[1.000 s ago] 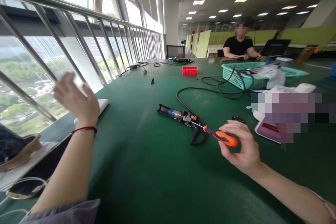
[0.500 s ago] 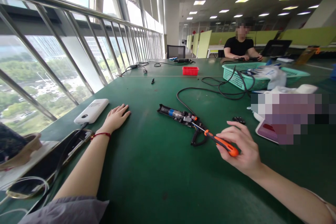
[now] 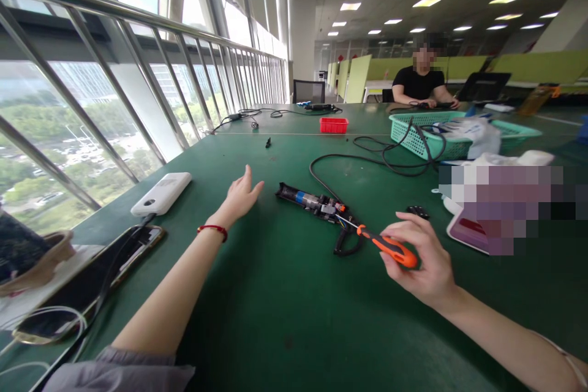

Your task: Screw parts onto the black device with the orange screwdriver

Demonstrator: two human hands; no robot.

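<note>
An orange and black screwdriver (image 3: 388,246) is gripped in my right hand (image 3: 425,260). Its thin shaft points left and up to an opened black power tool (image 3: 315,205), where the tip meets the exposed inner parts. The tool lies on the green table, with a blue band, a metal cylinder and small wires showing; its black cable runs off behind. My left hand (image 3: 242,193), with a red bracelet at the wrist, is over the table just left of the tool's black end. Its fingers are apart and nothing is in them.
A white power bank (image 3: 162,194) and a phone (image 3: 87,285) with cables lie at the left. Farther back are a red tray (image 3: 334,126) and a green basket (image 3: 413,135). A small black part (image 3: 417,212) sits beyond my right hand. A person (image 3: 419,82) sits across the table.
My left hand has moved right and forward from beside the power bank toward the power tool. My right hand and the screwdriver have hardly moved.
</note>
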